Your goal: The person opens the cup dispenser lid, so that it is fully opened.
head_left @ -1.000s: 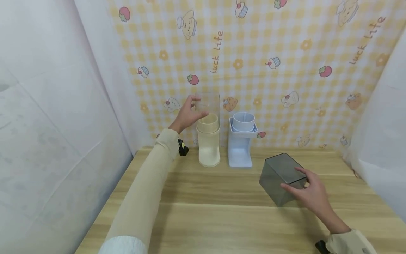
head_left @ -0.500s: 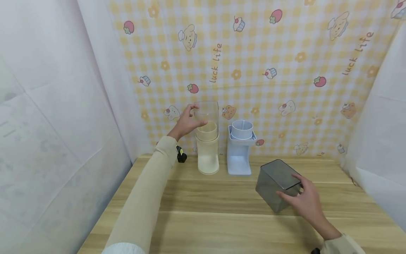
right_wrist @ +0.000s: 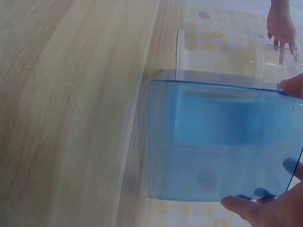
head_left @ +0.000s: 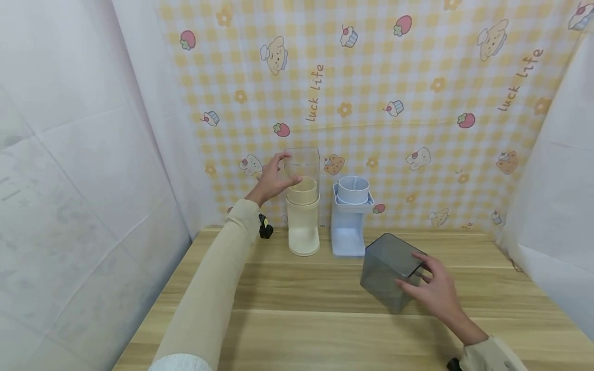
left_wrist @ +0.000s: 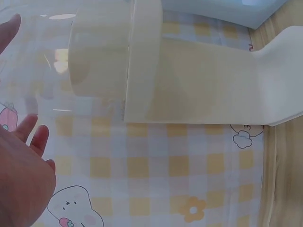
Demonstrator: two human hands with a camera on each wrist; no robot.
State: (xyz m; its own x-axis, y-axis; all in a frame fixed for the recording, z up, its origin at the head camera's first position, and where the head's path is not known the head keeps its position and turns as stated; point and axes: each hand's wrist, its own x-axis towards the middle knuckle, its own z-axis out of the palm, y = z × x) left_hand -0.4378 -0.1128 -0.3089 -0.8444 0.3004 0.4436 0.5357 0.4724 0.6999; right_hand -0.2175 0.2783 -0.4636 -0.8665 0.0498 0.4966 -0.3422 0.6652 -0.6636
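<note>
My left hand holds a clear see-through container between thumb and fingers. It stands on the cream stand, around that stand's raised ring. My right hand grips a dark translucent square container by one end, thumb on one side and fingers on the other. It is tilted above the table and looks bluish in the right wrist view. Nearby, the light blue stand carries a round ring inside a square tray top, with nothing over it.
Both stands are at the back of the wooden table, close to a yellow checked cloth. White sheets hang at the left and right sides. A small black device is at the left wrist.
My right hand has moved left with the dark container, closer to the light blue stand. The left hand stays at the clear container. The head view has shifted slightly.
</note>
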